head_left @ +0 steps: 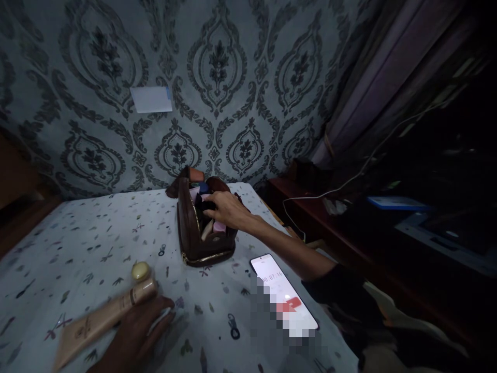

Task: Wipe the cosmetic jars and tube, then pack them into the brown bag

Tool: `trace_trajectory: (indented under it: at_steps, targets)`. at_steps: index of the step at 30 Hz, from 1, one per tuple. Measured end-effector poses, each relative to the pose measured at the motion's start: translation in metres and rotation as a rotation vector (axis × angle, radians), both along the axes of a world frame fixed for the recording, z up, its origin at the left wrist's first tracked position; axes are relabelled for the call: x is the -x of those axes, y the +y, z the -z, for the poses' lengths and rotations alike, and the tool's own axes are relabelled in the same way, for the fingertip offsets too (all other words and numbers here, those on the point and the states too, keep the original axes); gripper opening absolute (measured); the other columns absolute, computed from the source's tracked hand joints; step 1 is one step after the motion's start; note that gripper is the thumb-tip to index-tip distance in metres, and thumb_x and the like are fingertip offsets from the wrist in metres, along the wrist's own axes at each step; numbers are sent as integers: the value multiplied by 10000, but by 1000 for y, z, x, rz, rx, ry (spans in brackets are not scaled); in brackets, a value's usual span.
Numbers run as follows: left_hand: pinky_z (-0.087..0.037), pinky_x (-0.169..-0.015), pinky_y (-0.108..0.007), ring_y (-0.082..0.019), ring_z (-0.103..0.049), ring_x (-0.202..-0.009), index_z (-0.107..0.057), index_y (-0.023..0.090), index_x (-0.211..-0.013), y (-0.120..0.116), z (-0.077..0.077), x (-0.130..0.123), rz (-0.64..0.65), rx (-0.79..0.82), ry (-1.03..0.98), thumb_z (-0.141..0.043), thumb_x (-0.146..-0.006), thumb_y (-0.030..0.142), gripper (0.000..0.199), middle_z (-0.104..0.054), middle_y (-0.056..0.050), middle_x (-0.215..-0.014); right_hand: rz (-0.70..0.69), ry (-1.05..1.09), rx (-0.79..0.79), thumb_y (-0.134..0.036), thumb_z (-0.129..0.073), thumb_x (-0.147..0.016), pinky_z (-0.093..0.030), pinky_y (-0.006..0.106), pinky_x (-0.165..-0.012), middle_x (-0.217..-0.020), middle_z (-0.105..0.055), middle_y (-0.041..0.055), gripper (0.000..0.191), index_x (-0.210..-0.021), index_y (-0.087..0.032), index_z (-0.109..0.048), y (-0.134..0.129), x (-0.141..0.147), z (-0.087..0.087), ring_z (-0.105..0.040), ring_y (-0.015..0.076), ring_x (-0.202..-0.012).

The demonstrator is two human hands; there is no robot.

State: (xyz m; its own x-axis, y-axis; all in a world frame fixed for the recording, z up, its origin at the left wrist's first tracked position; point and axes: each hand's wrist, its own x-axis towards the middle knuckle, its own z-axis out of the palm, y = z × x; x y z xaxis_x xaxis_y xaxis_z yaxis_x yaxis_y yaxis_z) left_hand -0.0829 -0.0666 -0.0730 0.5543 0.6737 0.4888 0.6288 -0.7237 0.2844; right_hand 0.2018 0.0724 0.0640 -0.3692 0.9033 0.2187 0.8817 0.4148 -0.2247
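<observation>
Bag [189, 223] stands unzipped near the far edge of the patterned cloth [209, 311], and the right hand [227, 207] is dipped into it, fingers curled; I can't tell whether they grip anything. The left hand [140, 324] lies beside a beige tube [97, 324], fingers loosely bent, their grip unclear to me too. Contents look packed, so pulling one piece could drag out its neighbours, perhaps the pink one [219, 228], or tip the bag. A nudge from the left hand might send the round yellow thing [140, 270] rolling. The phone [287, 292] lies close to the right forearm, where a careless elbow could knock it. The bag's raised sides hem in the fingers.
</observation>
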Motion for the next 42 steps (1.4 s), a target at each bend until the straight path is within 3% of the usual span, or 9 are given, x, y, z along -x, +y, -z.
trace_trajectory:
  at_steps: [9,15,24,28,32,34,36,39,42]
  targets:
    - [-588,-775,-160,-140,-759,-828,-687,250,-1025,0,-1,-3,1,16,-9,-443,-1002,429,303,-786,-5,-929,-14,137,47,-174,-736,-782,-440,273,-767,-965,-728,52,467,-1243,-163,-661,10,-5,3,-643,182,-861]
    - [-585,-670,-150,-136,-755,-734,-696,237,-937,0,-13,-13,15,7,-108,-400,-1012,459,377,-785,-11,-842,-79,237,67,-59,-682,-737,-485,257,-792,-1030,-742,36,496,-1216,-188,-672,14,-11,5,-673,172,-896]
    - [-572,-705,-230,-168,-732,-779,-682,219,-977,-3,-6,-13,4,203,-104,-412,-1012,422,340,-760,-37,-860,-91,269,75,31,-579,-710,-490,290,-906,-1057,-762,53,513,-1164,-175,-699,15,-9,8,-686,196,-994]
    - [-536,-696,-246,-179,-706,-810,-668,194,-948,-2,-28,-11,-14,320,-137,-377,-1016,431,381,-738,-59,-895,-74,221,72,42,-534,-728,-489,290,-908,-1067,-763,65,514,-1175,-164,-685,18,-6,10,-687,206,-1020]
    - [-502,-698,-265,-189,-670,-806,-640,197,-997,17,-66,10,-329,367,-201,-325,-1006,503,439,-724,-57,-947,-36,160,59,4,-538,-760,-499,316,-880,-1069,-756,99,488,-1209,-143,-662,18,-3,8,-689,243,-1033]
    - [-477,-718,-278,-208,-653,-843,-622,200,-1062,31,-79,22,-472,360,-118,-326,-991,535,453,-716,-58,-994,-13,180,19,-4,-522,-768,-503,334,-883,-1082,-746,109,463,-1187,-134,-668,14,-2,5,-685,253,-1038]
    - [-466,-766,-292,-240,-642,-950,-610,206,-1134,44,-83,29,-523,375,9,-337,-972,554,471,-695,-74,-1084,15,246,-92,-13,-491,-784,-502,356,-903,-1095,-731,115,429,-1153,-129,-677,4,-1,1,-678,253,-1033]
    - [-456,-742,-302,-269,-643,-958,-606,214,-1196,60,-75,26,-545,493,236,-416,-912,601,516,-665,-99,-1121,8,426,-308,-70,-462,-840,-499,376,-917,-1095,-709,111,342,-1083,-153,-689,-25,7,-5,-662,243,-1014]
    - [-443,-717,-304,-282,-645,-930,-629,198,-1127,70,-63,18,-503,565,343,-473,-870,598,500,-678,-107,-1053,-49,621,-338,-149,-468,-897,-516,350,-838,-994,-708,85,252,-1004,-192,-692,-67,25,-2,-659,221,-933]
